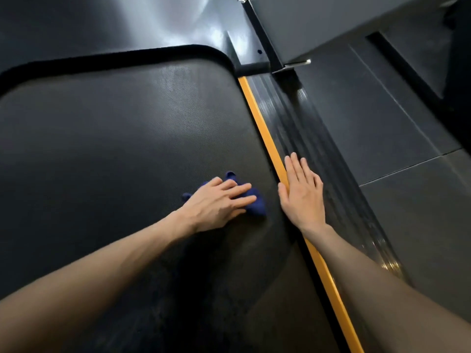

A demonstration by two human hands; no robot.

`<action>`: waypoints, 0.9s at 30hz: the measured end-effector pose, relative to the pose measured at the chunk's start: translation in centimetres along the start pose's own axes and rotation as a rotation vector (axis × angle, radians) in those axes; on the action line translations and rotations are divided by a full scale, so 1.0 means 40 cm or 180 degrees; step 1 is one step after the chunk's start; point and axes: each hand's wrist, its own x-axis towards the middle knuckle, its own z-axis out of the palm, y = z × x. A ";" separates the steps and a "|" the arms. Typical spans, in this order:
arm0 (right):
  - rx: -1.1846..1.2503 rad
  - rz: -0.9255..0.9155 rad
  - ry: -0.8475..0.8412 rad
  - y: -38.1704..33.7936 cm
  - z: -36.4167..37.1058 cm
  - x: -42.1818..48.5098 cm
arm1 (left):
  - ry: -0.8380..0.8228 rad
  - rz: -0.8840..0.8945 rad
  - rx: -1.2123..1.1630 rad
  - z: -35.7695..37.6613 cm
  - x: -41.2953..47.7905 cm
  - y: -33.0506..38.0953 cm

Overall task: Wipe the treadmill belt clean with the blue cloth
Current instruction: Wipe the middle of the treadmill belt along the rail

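Head | belt (114, 123) seemingly textured | left hand (216, 202) flat on cloth (255, 203) | right hand (303, 192) flat, rail (305, 128)

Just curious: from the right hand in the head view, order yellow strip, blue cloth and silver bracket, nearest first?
1. yellow strip, beneath the right hand, at its thumb.
2. blue cloth, to its left.
3. silver bracket, far ahead.

left grip (219, 200): bare, long slim fingers, tendon ridges across back. right grip (302, 197): bare, same slim build, faint knuckle creases. left forearm (102, 266): bare from wrist to frame edge, lean, tendon line near wrist. right forearm (382, 289): bare likewise, near part shadowed.
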 end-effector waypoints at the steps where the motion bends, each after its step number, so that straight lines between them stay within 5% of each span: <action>1: 0.0015 0.0025 0.0038 0.000 0.000 0.000 | 0.0201 -0.0359 -0.0004 -0.003 0.004 -0.008; 4: 0.0062 0.0058 0.0136 0.000 0.008 -0.001 | 0.0906 -0.1749 -0.0614 -0.019 0.002 -0.057; 6: 0.0075 0.0059 0.0175 -0.001 0.012 0.000 | 0.1238 -0.2474 -0.1725 -0.049 0.007 -0.100; 8: 0.0083 0.0053 0.0182 -0.001 0.013 -0.001 | 0.1248 -0.2828 -0.3076 -0.098 0.020 -0.147; 10: 0.0095 0.0041 0.0184 0.001 0.012 -0.003 | 0.1195 -0.2845 -0.3645 -0.149 0.024 -0.195; 15: 0.0080 0.0039 0.0238 -0.001 0.013 -0.004 | 0.0821 -0.2128 -0.2690 -0.241 0.035 -0.253; 20: 0.0017 0.0045 0.0256 0.002 0.017 -0.003 | -0.0377 -0.0251 -0.0398 -0.096 0.022 -0.112; 27: -0.0057 0.0067 0.0267 0.001 0.023 -0.001 | -0.0861 0.0180 -0.0139 -0.004 -0.038 -0.161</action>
